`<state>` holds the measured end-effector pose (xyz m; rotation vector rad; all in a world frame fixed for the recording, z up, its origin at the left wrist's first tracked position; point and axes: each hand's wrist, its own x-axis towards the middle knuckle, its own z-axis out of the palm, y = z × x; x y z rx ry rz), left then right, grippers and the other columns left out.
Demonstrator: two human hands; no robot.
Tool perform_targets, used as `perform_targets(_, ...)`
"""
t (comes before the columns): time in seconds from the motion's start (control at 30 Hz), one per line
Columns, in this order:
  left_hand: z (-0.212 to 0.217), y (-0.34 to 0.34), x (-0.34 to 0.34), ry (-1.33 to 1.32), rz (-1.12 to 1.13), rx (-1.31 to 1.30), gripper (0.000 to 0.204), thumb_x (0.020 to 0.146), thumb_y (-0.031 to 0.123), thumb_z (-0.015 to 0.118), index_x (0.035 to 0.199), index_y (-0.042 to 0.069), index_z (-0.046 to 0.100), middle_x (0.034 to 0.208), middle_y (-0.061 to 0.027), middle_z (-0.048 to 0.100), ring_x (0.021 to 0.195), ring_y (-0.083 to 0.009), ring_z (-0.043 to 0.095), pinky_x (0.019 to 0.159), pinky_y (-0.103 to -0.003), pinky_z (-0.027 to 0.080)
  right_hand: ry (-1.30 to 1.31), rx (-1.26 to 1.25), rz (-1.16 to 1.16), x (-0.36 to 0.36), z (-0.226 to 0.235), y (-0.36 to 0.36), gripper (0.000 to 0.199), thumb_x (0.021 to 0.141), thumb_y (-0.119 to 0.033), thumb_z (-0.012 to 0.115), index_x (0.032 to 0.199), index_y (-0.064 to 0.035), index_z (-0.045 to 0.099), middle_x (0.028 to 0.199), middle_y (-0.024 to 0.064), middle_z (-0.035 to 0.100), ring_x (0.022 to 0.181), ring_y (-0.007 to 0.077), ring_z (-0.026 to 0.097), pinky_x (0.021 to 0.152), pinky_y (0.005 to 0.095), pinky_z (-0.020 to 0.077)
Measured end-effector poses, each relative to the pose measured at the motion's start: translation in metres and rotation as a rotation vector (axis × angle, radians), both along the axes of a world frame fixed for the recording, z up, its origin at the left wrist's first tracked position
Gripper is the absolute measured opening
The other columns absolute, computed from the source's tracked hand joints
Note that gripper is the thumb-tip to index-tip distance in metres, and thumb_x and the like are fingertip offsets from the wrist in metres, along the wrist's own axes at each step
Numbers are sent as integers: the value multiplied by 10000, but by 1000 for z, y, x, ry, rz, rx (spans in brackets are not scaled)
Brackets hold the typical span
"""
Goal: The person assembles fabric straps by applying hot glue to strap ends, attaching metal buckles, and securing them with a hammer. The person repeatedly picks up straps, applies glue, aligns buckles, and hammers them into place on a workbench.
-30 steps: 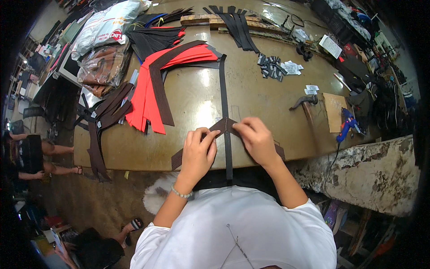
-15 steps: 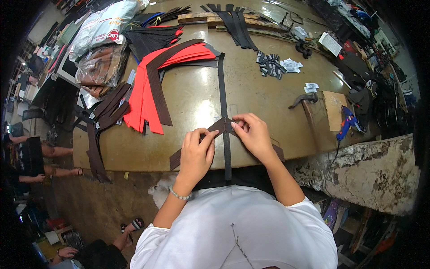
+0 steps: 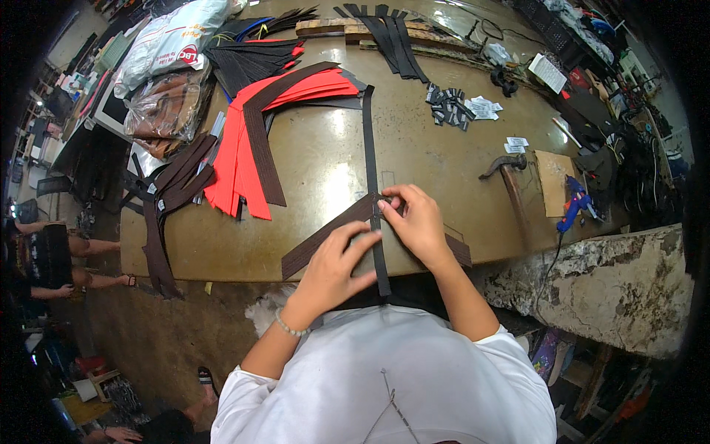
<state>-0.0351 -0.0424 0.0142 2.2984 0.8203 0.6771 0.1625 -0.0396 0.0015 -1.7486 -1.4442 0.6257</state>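
A dark brown, stitched, V-shaped strip (image 3: 318,243) lies at the table's near edge with its point away from me. Across that point runs a long narrow black strap (image 3: 370,144), whose near end hangs toward my lap. My right hand (image 3: 418,228) pinches at the crossing, thumb and fingertips pressed on the brown strip beside the strap. My left hand (image 3: 329,260) is left of the strap's lower part, thumb and fingers apart and holding nothing. The right fingers hide part of the crossing.
Red V-shaped pieces (image 3: 240,163) with another brown one on top lie at the left. Brown straps (image 3: 159,229) hang over the left edge. A hammer (image 3: 512,189), cardboard (image 3: 551,177) and a blue glue gun (image 3: 575,205) are at the right. Small black pieces (image 3: 447,107) lie farther back.
My left hand has let go of the crossing and moved toward me, its fingers spreading. The strap's near end has shifted slightly right. My right hand stays at the crossing.
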Motion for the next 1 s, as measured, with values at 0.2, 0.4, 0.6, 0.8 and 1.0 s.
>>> perform_targets(0.2,-14,26,21,-114,165,-48,274,728,-27,748,976,22,642,916,-108,620,749,-202,627,654,-298,508,-14,-16,3,1,2,0,200,826,-161,721,988,-47,688,825,102,648,726,264,629,673,373,501)
perform_targets(0.4,-17,37,29,-219,244,-170,160,773,11,751,900,-13,656,790,-100,607,680,-198,604,631,-303,498,-16,-21,1,1,4,0,190,826,-156,717,979,-47,687,826,103,647,739,268,634,678,376,504)
perform_targets(0.6,-10,46,35,-137,324,-232,218,759,81,792,905,-25,669,724,-92,582,622,-184,554,599,-303,473,-62,-30,91,6,0,1,261,827,-131,706,1069,-50,651,878,121,627,739,273,631,690,372,507)
perform_targets(0.8,-7,51,36,-71,384,-267,325,732,147,834,970,-14,681,671,-44,552,594,-119,508,564,-278,449,523,-366,415,41,4,44,516,822,-176,759,1265,-21,545,925,17,538,750,80,554,575,240,484)
perform_targets(1.0,-9,51,35,-49,370,-267,331,748,148,823,994,-15,673,679,-50,546,601,-134,511,573,-289,453,443,-332,466,46,-1,87,224,832,-185,783,923,-33,646,759,-24,586,626,65,516,546,211,433)
